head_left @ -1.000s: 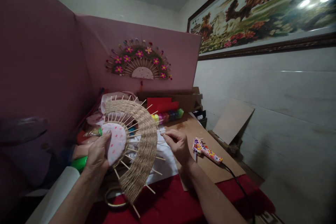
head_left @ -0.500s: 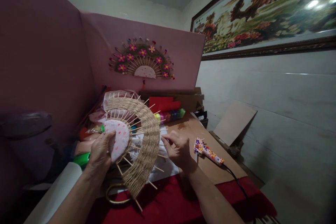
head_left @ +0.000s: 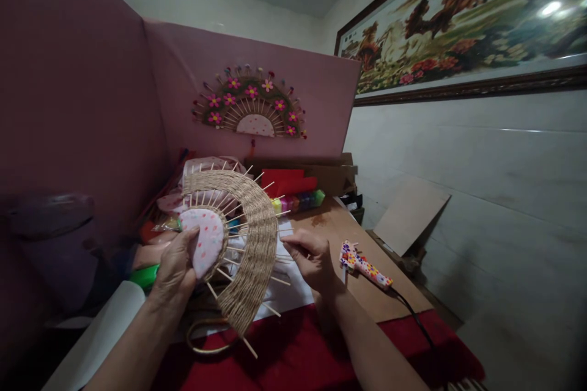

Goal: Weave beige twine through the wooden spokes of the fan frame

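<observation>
A half-round fan (head_left: 257, 220) of thin wooden sticks, with a wide band of tan twine woven through them, is tilted in front of me. At its inner edge sits a padded half-disc (head_left: 205, 238) of pale cloth with pink spots. My left hand (head_left: 177, 263) grips this half-disc, thumb on top and fingers underneath. At the fan's right edge, my right hand (head_left: 312, 256) is closed in a pinch at the outer end of one stick; the fingers partly cover that end.
A flower-patterned glue gun (head_left: 364, 266) lies on a brown board (head_left: 330, 229), its cord trailing right. A finished flowered fan (head_left: 251, 104) hangs on the pink panel. Red cloth (head_left: 293, 354) covers the table's front. Behind are red sheets (head_left: 288, 182) and colourful rolls. A gold-coloured ring (head_left: 208, 351) lies below the fan.
The fan has turned slightly, its lower end swinging a little to the right. My right hand keeps its pinch near the fan's edge, with the index finger now straighter.
</observation>
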### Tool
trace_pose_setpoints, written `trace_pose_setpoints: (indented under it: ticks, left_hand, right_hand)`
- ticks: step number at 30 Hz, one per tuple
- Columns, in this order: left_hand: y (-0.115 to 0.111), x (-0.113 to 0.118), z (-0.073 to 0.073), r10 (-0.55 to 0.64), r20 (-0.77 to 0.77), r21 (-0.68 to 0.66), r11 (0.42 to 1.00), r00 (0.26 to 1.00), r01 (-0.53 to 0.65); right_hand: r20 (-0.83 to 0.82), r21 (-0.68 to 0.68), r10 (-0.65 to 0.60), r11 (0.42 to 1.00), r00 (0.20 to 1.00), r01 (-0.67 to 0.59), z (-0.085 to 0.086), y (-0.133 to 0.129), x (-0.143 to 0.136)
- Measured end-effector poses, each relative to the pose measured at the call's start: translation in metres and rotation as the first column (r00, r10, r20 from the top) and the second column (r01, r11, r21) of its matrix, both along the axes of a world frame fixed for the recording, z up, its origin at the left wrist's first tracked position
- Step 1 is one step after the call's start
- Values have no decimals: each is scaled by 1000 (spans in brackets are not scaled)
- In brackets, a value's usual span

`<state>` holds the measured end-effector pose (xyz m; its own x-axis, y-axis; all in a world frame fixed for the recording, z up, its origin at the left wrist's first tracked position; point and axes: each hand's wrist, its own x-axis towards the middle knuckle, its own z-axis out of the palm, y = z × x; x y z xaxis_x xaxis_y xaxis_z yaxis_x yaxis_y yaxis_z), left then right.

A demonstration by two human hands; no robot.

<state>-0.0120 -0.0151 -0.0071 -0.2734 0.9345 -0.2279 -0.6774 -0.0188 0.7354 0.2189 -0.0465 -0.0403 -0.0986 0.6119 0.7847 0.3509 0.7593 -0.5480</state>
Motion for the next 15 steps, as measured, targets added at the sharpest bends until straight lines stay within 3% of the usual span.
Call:
trace_pose_setpoints:
  ticks: [5, 15]
  left_hand:
    - [0, -1, -1, -47, 24, 24, 999, 999, 46]
    - [6, -5, -11, -83, 62, 59, 995, 995, 80]
  right_hand:
    - [-107, -76, 86, 993, 991, -94, -1, 4, -2]
    - [10, -55, 80, 995, 997, -79, -8, 6, -4]
